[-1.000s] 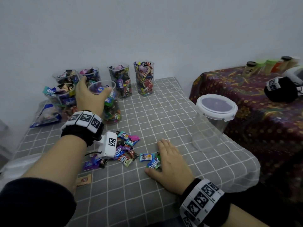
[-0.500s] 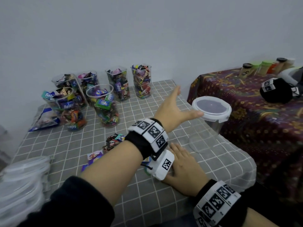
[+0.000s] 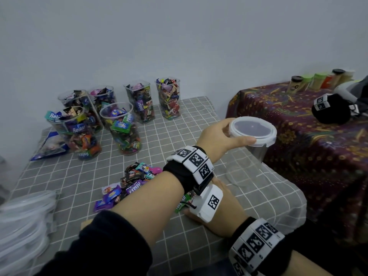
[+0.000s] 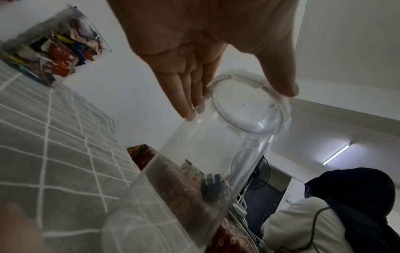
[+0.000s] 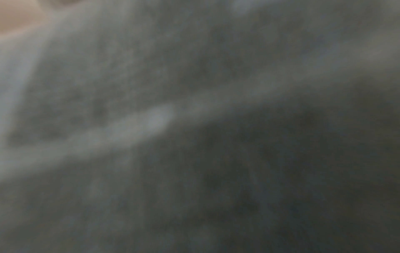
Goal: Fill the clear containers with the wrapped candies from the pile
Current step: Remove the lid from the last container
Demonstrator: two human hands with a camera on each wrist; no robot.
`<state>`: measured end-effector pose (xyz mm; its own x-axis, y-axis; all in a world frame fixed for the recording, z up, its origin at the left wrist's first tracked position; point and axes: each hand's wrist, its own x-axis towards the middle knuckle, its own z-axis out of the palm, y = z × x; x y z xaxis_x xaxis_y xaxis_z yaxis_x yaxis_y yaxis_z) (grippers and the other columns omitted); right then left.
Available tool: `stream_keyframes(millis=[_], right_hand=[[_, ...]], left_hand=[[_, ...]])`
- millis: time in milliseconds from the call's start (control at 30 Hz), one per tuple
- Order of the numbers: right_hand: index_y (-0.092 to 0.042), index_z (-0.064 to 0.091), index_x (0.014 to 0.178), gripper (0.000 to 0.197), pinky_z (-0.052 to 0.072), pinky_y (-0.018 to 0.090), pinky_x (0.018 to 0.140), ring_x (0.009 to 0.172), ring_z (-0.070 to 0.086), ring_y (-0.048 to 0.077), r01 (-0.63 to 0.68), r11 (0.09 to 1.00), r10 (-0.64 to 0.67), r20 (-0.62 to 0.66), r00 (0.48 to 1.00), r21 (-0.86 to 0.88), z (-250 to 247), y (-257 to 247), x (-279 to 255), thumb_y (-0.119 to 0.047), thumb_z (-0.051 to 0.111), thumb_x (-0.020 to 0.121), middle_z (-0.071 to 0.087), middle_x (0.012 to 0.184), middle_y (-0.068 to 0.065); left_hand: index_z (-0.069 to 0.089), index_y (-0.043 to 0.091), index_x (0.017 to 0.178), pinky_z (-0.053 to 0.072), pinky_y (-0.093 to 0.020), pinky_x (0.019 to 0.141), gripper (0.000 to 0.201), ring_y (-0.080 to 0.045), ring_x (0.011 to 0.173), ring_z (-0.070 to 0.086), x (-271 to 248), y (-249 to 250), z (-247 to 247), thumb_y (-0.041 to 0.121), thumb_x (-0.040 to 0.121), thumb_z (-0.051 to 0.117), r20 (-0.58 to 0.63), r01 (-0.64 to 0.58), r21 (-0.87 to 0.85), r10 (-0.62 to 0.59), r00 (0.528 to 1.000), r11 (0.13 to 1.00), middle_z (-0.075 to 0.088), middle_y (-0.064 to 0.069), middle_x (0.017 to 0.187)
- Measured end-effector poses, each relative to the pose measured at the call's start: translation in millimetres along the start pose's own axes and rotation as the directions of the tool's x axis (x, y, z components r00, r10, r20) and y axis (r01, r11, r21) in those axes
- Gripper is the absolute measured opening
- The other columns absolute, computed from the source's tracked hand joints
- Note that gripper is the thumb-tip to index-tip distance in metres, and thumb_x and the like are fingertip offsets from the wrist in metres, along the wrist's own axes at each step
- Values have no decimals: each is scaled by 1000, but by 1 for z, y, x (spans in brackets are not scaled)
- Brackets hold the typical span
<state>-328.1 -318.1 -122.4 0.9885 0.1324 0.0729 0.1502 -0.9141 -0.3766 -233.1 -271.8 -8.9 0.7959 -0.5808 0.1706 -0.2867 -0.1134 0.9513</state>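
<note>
My left hand (image 3: 235,134) reaches across to the right, to the empty clear container (image 3: 256,154) with a white lid (image 3: 258,130). It holds the lid's rim between thumb and fingers. The left wrist view shows the thumb (image 4: 281,82) on one side of the lid (image 4: 246,106) and the fingers (image 4: 188,102) on the other. The candy pile (image 3: 137,182) lies mid-table on the grey checked cloth (image 3: 79,176). My right hand (image 3: 225,216) rests flat on the cloth over a few candies, mostly hidden under my left wrist. Several candy-filled containers (image 3: 121,128) stand at the back left.
A stack of clear plastic lids (image 3: 23,226) sits at the near left and a candy bag (image 3: 49,146) at the far left. A second table with a patterned cloth (image 3: 298,126) stands right, bearing bottles (image 3: 318,80) and a black strap (image 3: 330,110). Another person (image 4: 335,214) sits beyond.
My left hand let go of a filled container at the back left and swung right to the lidded empty container. The right hand stayed flat on the candies.
</note>
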Motion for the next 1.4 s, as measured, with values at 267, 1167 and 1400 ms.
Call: stream_keyframes(millis=[267, 1167, 1400], right_hand=[[-13, 16, 150, 123, 3, 36, 119, 146, 7, 23, -4, 988, 22, 117, 993, -155, -8, -7, 5, -90, -9, 58, 12, 158, 10], [-15, 2, 152, 92, 3, 27, 116, 146, -1, 14, -107, 994, 105, 220, 970, -4, -51, -61, 4, -66, 41, 86, -4, 160, 4], [-18, 10, 151, 84, 0, 11, 108, 144, 6, 6, 206, 976, -202, -66, 977, 73, -85, -113, 14, -51, 53, 87, 7, 159, -3]], left_hand=[[62, 31, 102, 53, -26, 84, 69, -5, 95, 65, -25, 29, -49, 60, 42, 81, -181, -101, -70, 87, 980, 992, 69, 13, 99], [61, 25, 109, 47, -8, 75, 84, 2, 97, 64, -192, -7, -175, 63, 37, 82, -310, -57, -3, 53, 949, 998, 70, 21, 102], [57, 21, 120, 48, -11, 79, 94, -2, 104, 62, -193, -17, -183, 62, 40, 82, -290, -29, -50, 14, 957, 998, 68, 15, 112]])
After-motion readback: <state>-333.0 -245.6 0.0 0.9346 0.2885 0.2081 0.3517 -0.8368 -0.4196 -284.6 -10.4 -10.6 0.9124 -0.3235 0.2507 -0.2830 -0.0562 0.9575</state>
